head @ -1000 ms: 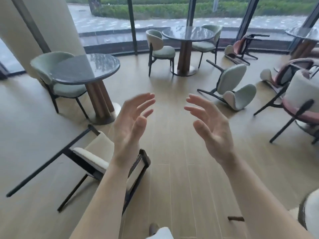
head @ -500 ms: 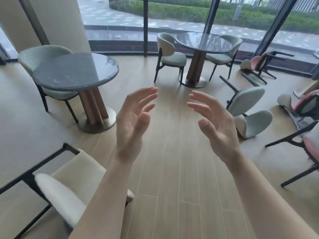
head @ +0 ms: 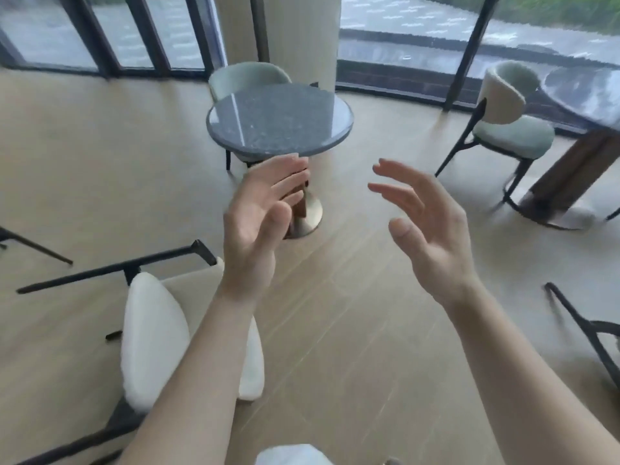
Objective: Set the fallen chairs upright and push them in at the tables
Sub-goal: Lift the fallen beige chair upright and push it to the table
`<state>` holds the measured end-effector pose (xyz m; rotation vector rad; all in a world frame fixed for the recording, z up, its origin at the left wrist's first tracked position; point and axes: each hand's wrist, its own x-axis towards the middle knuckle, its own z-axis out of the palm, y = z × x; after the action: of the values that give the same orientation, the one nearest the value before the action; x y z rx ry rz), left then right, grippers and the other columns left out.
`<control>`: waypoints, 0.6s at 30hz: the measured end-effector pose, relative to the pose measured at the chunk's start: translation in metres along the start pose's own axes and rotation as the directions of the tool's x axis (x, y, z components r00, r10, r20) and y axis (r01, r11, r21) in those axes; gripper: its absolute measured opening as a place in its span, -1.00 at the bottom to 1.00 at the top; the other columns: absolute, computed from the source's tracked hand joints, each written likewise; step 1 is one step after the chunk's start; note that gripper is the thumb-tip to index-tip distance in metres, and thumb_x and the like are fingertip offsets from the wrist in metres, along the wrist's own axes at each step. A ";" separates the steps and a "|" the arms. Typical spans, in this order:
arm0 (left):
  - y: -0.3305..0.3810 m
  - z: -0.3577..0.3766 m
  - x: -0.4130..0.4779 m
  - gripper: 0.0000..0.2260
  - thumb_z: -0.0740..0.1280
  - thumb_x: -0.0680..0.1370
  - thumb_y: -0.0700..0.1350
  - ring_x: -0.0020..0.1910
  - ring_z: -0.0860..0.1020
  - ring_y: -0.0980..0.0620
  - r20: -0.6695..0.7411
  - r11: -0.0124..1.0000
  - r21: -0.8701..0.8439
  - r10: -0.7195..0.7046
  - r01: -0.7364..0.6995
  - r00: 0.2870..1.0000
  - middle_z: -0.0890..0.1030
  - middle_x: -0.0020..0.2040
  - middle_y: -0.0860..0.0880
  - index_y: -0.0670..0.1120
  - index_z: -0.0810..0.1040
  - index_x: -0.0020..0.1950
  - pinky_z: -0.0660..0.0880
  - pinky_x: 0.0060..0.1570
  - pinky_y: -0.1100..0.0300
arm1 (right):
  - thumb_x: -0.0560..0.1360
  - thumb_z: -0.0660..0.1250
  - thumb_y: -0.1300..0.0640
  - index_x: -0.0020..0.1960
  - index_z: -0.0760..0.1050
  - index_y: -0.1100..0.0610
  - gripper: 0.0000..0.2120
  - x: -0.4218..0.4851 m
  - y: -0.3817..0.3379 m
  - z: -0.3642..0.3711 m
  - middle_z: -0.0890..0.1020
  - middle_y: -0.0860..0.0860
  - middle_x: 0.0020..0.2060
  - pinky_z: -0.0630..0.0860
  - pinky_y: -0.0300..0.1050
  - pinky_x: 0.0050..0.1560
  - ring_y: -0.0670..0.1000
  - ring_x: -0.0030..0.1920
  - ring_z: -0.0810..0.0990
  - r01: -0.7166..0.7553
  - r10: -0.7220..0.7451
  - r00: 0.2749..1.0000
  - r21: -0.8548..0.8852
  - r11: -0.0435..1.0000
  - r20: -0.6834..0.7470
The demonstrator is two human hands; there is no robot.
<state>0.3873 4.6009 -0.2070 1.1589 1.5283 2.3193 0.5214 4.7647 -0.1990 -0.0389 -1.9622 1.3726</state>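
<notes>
White upholstery marks the fallen chair [head: 154, 333] — it lies on its side on the wooden floor [head: 352, 330] at lower left, black legs out, near the round grey table [head: 280, 120]. Both hands hang in the air above (palms facing each other): left hand [head: 258, 226] and right hand [head: 426, 229] loose-fingered, holding nothing.

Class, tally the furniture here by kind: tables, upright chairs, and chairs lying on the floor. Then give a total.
Tables: 2
Upright chairs: 2
Fallen chairs: 1
Cut-off chair frames, pose unclear: 2
Total: 7
</notes>
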 end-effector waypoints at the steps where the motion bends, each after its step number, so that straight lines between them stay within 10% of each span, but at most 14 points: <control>1: -0.004 0.005 0.000 -0.47 0.33 0.57 0.38 0.40 0.57 -0.23 -0.051 1.000 0.028 0.003 -0.001 0.999 0.60 0.40 -0.10 0.07 0.54 0.39 0.50 0.35 -0.17 | 0.54 0.37 -0.35 0.44 0.44 0.00 -0.38 0.010 0.008 -0.007 0.60 -0.02 0.38 0.51 -0.05 0.36 0.07 0.34 0.65 0.010 -0.011 0.999 0.027 1.000 0.043; 18: -0.083 0.028 0.058 -0.31 0.37 0.49 0.45 0.39 0.58 -0.18 -0.640 0.953 0.301 0.219 -0.022 0.737 0.62 0.34 -0.04 -0.05 0.49 0.37 0.48 0.39 -0.18 | 0.51 0.34 -0.41 0.44 0.43 0.07 -0.29 0.191 0.130 0.008 0.56 0.13 0.42 0.50 0.08 0.42 0.11 0.37 0.62 0.036 -0.234 0.744 0.312 0.949 0.626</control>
<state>0.3418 4.6890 -0.2400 0.4496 2.1067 2.8749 0.3285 4.8927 -0.2043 0.8230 -2.2257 1.7014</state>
